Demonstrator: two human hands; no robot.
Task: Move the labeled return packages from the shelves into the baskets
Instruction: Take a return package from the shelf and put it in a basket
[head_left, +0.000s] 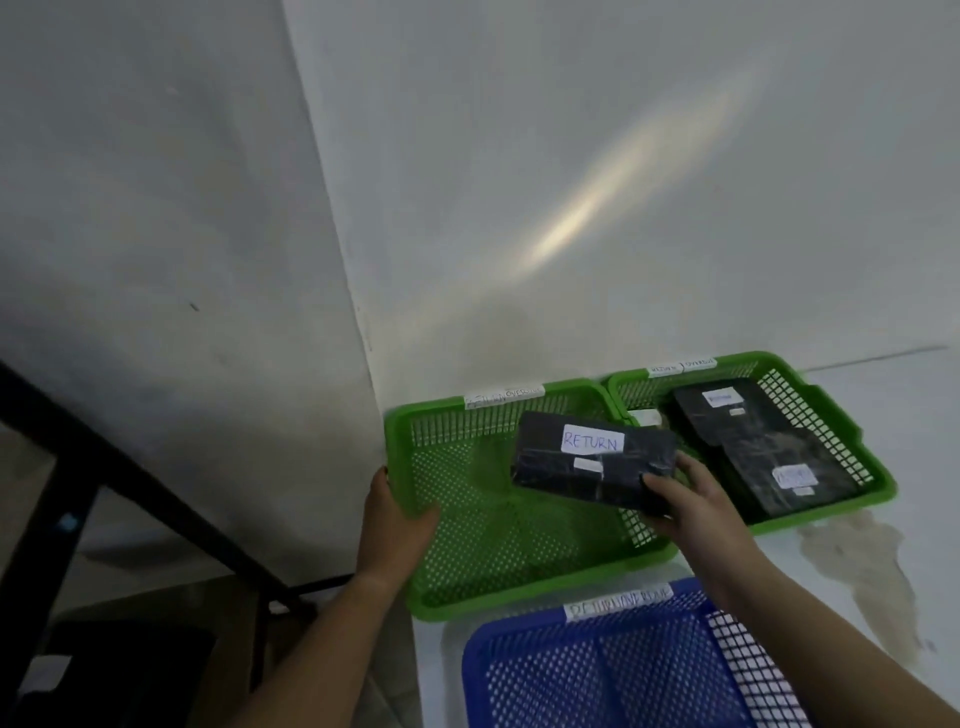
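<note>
Left hand (395, 514) gripping left wall of left green basket (467, 587), thumb inside, fingers outside. Right hand (691, 499) pinching black package (566, 467) at near right corner, thumb on top, fingers underneath. Am holding package tilted over right half of that basket, white RETURN label facing up; cannot tell whether it is touching mesh. Right green basket (883, 488) sitting against left one, holding other black packages (763, 457). Blue basket (571, 686) sitting nearer me on white table (909, 415).
</note>
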